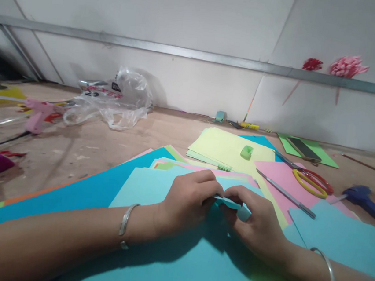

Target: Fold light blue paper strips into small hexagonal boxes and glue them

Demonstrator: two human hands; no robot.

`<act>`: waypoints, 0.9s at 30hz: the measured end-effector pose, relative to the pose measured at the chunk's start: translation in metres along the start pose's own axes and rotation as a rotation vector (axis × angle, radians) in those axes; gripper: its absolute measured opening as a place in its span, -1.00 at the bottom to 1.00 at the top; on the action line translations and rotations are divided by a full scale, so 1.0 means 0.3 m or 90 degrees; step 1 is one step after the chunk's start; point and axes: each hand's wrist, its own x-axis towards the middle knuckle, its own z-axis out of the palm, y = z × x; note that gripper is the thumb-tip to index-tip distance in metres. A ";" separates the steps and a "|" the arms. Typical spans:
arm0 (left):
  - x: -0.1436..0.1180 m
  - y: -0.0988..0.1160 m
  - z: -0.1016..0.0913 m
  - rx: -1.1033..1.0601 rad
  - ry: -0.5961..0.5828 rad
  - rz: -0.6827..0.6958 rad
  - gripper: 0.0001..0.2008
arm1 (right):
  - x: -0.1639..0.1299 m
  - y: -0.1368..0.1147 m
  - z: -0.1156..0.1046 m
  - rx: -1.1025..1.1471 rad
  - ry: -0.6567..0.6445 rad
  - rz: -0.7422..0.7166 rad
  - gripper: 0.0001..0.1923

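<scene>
Between my two hands is a small folded piece of light blue paper (231,203). My left hand (190,198) pinches its left end, with the fingertips partly hidden behind the knuckles. On the other end, my right hand (256,218) has thumb and fingers closed. Both hands are just above a large light blue sheet (169,262), which lies on a pile of coloured paper. To the right of my right hand lie a silver pen-like cutter (286,194) and scissors (312,181) with red and yellow handles.
A pink glue gun (37,115) and a clear plastic bag (118,100) are at the left. A blue glue gun (367,202) lies at the right. Yellow paper (220,146) bears a green folded paper piece (246,152). Behind, a phone (304,149) rests on green paper.
</scene>
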 end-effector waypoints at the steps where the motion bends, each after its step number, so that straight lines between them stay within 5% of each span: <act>1: 0.001 0.000 -0.001 -0.015 0.000 -0.007 -0.77 | -0.001 0.001 -0.001 -0.005 0.002 -0.004 -0.94; 7: 0.002 -0.006 -0.001 -0.087 0.007 -0.057 -0.68 | 0.003 0.004 -0.005 -0.014 0.006 0.001 -0.89; 13: -0.008 -0.003 0.002 -0.081 0.005 0.041 -0.51 | 0.003 0.005 -0.010 -0.004 -0.002 0.017 -0.93; 18: -0.004 0.035 -0.006 -0.215 0.002 -0.114 -0.71 | 0.007 0.014 -0.015 0.016 -0.016 0.034 -0.91; 27: 0.001 0.057 0.003 -0.388 -0.060 -0.371 -0.70 | 0.035 0.067 -0.017 -0.039 0.050 0.126 -0.86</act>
